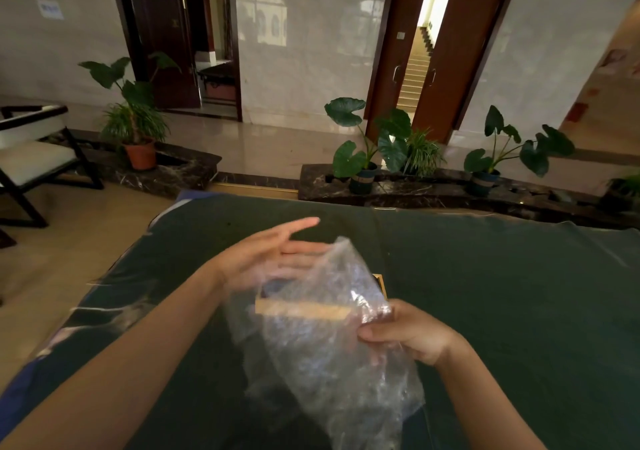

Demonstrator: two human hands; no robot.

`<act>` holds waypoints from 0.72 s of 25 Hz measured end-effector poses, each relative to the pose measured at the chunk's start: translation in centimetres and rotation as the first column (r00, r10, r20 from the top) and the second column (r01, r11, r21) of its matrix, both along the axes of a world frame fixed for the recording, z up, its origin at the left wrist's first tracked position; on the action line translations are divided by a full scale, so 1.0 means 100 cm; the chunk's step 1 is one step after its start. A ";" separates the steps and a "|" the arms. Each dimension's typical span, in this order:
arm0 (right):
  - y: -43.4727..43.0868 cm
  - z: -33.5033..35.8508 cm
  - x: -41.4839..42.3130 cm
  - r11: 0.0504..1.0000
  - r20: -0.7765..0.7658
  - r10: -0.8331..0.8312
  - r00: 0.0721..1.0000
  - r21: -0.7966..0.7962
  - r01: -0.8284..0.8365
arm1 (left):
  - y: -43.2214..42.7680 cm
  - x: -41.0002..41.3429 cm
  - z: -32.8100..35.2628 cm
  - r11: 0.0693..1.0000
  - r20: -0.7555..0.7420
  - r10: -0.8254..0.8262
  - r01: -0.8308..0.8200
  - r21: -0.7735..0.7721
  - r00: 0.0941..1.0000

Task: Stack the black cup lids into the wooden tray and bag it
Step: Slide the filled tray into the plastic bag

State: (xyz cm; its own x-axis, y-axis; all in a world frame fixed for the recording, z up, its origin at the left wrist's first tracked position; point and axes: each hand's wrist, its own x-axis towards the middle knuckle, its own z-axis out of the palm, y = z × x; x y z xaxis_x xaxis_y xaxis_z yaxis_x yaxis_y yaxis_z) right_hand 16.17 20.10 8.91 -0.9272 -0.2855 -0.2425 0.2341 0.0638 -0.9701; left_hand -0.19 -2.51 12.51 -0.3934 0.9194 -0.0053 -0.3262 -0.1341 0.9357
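A clear crinkled plastic bag (332, 338) hangs over the middle of the dark green table (502, 293). My right hand (405, 332) pinches the bag's right edge. My left hand (273, 255) is held flat with fingers spread just left of the bag's top, touching or nearly touching it. Behind and through the bag I see the wooden tray (304, 309); its near wall and right corner show. Dark shapes inside the tray are blurred by the plastic, so I cannot make out the black cup lids.
The table's far edge (415, 209) runs in front of a dark marble ledge with potted plants (367, 158). A chair (31, 158) stands on the floor at the left. Doors lie farther back.
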 end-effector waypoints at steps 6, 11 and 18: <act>0.014 -0.037 -0.001 0.937 0.072 -0.321 0.944 -0.121 0.328 | 0.005 0.042 -0.096 0.998 0.400 0.045 -0.024 -0.057 0.915; 0.006 -0.064 -0.001 0.792 0.090 -0.611 0.787 0.059 0.608 | 0.014 0.049 -0.106 0.951 0.165 0.173 -0.121 -0.284 0.971; 0.003 -0.066 0.003 0.792 0.030 -0.610 0.792 0.035 0.609 | 0.020 0.040 -0.097 0.899 -0.098 0.197 -0.219 -0.379 0.976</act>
State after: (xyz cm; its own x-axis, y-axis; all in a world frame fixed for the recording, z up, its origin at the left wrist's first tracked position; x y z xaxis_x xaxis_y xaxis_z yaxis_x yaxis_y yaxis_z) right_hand 16.44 20.36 2.34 -0.8972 0.3415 -0.2799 0.2677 -0.0833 -0.9599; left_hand 3.80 -0.50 2.76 -0.5853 0.7471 -0.3151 -0.2763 0.1816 0.9438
